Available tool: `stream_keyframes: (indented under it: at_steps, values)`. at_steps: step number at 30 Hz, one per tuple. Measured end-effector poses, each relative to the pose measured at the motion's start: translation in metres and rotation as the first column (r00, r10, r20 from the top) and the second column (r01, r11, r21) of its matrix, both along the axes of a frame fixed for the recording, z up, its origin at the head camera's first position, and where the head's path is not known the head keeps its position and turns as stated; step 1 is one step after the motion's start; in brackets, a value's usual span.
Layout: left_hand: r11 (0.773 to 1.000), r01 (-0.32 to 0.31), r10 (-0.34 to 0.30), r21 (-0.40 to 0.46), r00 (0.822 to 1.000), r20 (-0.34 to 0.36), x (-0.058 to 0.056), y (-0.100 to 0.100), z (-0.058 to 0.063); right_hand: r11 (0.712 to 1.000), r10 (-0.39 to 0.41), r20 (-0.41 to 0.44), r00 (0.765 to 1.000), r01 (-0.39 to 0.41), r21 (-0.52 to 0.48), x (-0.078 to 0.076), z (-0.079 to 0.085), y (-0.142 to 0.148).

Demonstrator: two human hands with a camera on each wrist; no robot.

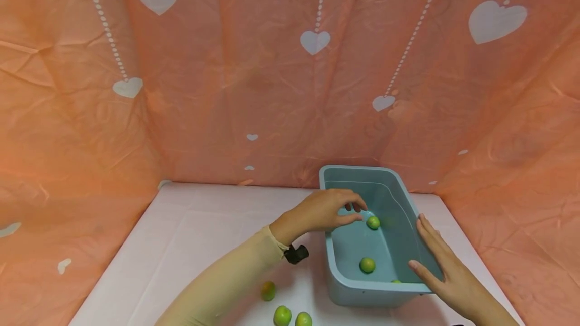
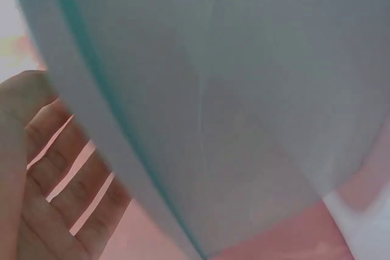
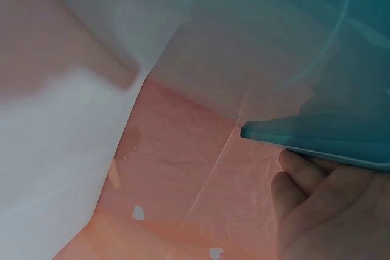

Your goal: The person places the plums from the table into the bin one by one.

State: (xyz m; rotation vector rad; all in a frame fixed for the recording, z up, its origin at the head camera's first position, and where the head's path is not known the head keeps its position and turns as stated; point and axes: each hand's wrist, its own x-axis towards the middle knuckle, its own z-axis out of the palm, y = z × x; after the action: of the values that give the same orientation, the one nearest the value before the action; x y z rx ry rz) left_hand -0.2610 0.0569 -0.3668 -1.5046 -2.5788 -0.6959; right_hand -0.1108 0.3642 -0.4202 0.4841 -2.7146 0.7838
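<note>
A blue-grey plastic bin [image 1: 362, 297] stands right of the middle in the head view. Inside it are green citrus fruits, one toward the back [image 1: 373, 223], one near the front [image 1: 367, 265], and a third partly hidden by the front rim. My left hand [image 1: 323, 210] reaches over the bin's left rim, fingers loosely bent and thumb apart, holding nothing. My right hand [image 1: 446, 270] rests against the right rim near the front corner, fingers extended and thumb spread over the edge. In the right wrist view its fingertips [image 3: 298, 172] lie right at the rim [image 3: 329, 153].
On the white tabletop [image 1: 190, 235], left of the bin, lie an orange-tinged green fruit [image 1: 268, 291] and two greener ones [image 1: 282, 315] at the bottom of the head view. An orange curtain [image 1: 272, 89] with white hearts encloses the back and sides.
</note>
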Motion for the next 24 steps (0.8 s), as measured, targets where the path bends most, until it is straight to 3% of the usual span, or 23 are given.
stream_keyframes:
  at_steps: [17,24]
  values:
    - [0.982,-0.102,0.094,0.162,0.994,0.058,0.009,-0.074,-0.011,1.000,0.013,-0.004,1.000,-0.013,-0.010,-0.001,0.000,0.000]
    - [0.984,-0.153,0.148,0.089,0.987,0.064,0.017,-0.097,-0.026,1.000,0.020,-0.010,1.000,-0.020,-0.017,-0.001,-0.001,0.000]
